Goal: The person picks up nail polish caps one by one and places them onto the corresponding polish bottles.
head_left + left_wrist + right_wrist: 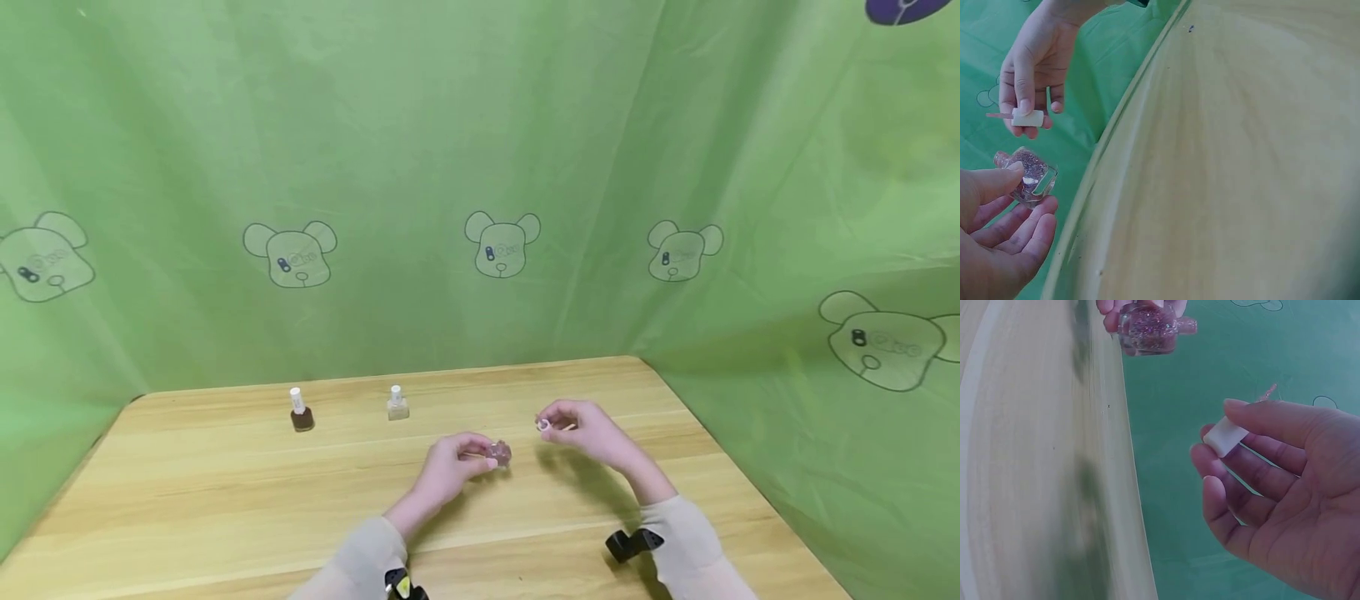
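Observation:
My left hand (444,468) pinches a small clear bottle of pink glitter nail polish (1034,178) between thumb and fingers, above the table. The bottle's neck is uncapped, and in the right wrist view the bottle (1149,329) lies sideways. To its right, my right hand (588,433) pinches a white nail polish cap (1225,435) between thumb and fingers. A pink-coated brush (999,115) sticks out of that cap. Cap and bottle are apart, with a gap between the two hands.
On the wooden table (225,500), a dark nail polish bottle (302,418) with a white cap stands at the back left. A clear bottle (397,407) with a white cap stands to its right. Green curtains (420,125) with bear-head outlines enclose the back and sides.

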Demonstrator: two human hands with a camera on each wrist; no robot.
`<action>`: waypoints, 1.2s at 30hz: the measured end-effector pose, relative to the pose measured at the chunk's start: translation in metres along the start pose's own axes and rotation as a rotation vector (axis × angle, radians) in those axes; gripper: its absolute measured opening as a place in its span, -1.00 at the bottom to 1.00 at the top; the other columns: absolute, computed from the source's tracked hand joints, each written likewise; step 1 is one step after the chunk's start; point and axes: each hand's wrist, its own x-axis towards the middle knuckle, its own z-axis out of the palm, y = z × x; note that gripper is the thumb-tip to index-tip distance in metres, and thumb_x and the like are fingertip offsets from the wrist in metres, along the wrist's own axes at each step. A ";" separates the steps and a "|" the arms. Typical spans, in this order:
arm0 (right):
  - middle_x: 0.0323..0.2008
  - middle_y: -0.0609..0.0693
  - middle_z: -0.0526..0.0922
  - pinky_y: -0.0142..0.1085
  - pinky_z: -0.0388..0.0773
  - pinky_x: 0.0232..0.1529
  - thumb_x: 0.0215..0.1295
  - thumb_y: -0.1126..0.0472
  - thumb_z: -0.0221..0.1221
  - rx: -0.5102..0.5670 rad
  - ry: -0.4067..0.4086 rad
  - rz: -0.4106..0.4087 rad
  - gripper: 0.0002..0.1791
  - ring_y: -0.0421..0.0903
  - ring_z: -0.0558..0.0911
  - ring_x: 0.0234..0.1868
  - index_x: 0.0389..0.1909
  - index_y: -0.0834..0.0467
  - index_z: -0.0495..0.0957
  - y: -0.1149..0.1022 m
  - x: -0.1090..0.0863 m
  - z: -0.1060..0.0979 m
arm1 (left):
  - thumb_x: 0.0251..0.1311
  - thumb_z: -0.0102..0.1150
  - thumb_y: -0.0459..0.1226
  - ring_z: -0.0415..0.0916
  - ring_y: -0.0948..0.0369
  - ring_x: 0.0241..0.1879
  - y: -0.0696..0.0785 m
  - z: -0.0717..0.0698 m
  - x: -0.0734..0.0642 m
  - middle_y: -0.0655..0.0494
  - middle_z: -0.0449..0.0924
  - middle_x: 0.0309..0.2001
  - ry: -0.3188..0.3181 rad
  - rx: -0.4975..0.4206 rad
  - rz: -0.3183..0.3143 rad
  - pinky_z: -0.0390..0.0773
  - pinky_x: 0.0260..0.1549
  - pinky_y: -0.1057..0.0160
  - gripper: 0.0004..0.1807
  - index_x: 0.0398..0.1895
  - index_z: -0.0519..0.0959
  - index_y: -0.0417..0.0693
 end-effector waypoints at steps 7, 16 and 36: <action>-0.29 0.02 0.70 -0.39 0.59 -0.16 0.19 0.27 0.28 -0.056 0.014 -0.012 -0.74 -0.19 0.60 -0.25 -0.10 0.24 0.62 -0.006 -0.002 0.000 | 0.06 0.36 -0.37 0.64 0.15 -0.29 -0.004 0.005 0.000 -0.18 0.70 -0.18 -0.002 -0.002 0.001 0.71 -0.27 0.18 -0.70 -0.11 0.62 -0.27; -0.32 -0.02 0.68 -0.37 0.59 -0.18 0.16 0.28 0.30 -0.112 0.033 -0.026 -0.76 -0.18 0.59 -0.26 -0.13 0.20 0.61 -0.012 -0.004 -0.005 | 0.09 0.34 -0.38 0.63 0.17 -0.24 -0.011 0.009 -0.002 -0.21 0.69 -0.12 0.028 -0.099 -0.075 0.70 -0.18 0.08 -0.68 -0.06 0.60 -0.29; -0.40 -0.09 0.64 -0.47 0.49 -0.33 0.10 0.35 0.32 -0.180 0.010 -0.069 -0.83 -0.26 0.53 -0.34 -0.29 0.12 0.58 -0.027 -0.007 0.002 | 0.05 0.36 -0.40 0.59 0.24 -0.27 -0.010 0.008 -0.003 -0.19 0.68 -0.14 0.033 -0.111 -0.119 0.70 -0.16 0.13 -0.66 -0.07 0.60 -0.29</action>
